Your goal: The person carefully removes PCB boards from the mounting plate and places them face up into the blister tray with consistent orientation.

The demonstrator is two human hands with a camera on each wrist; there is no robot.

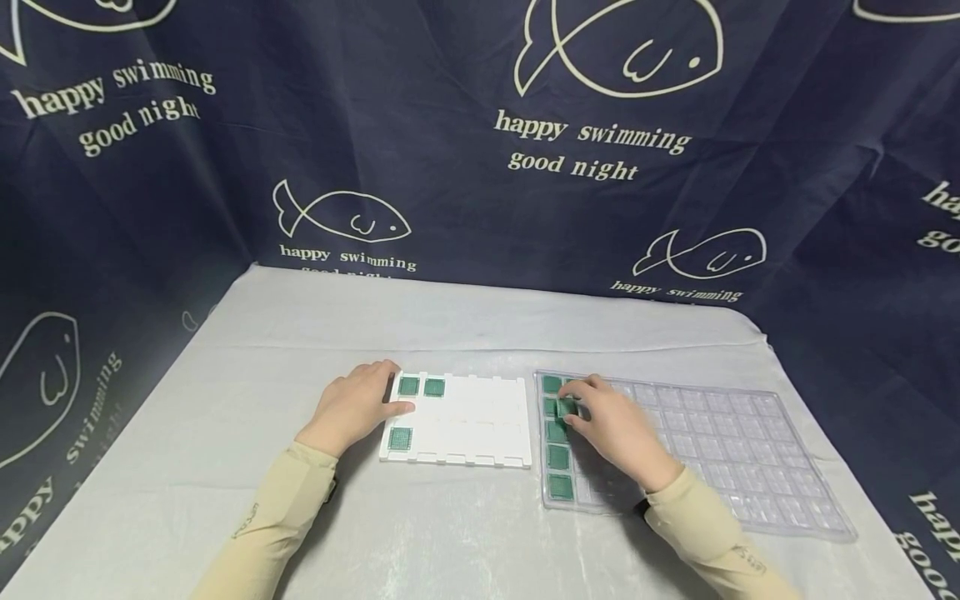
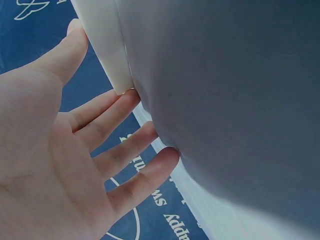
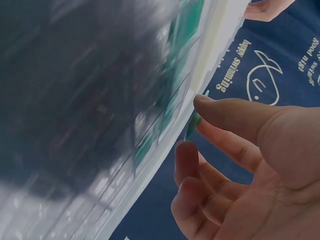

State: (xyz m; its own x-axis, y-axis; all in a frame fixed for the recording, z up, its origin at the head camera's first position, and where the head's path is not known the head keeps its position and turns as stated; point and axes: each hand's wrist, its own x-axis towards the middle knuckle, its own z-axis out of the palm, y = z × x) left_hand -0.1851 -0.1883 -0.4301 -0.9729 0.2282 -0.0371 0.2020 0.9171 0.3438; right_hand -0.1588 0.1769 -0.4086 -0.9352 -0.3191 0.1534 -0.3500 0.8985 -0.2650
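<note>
Hanging behind the desk (image 1: 450, 533), a navy cloth (image 1: 465, 208) is printed with white fish and lettering. On the desk, a clear compartmented tray (image 1: 720, 457) is set just right of a smaller white board (image 1: 468, 417). The board's left end is touched by the left hand (image 1: 354, 408), its fingers spread, its thumb laid on top. By the right hand (image 1: 618, 429), a green square (image 1: 567, 407) is pinched above the tray's left end. Other green squares (image 1: 559, 487) are lined up below it; three are placed on the board.
</note>
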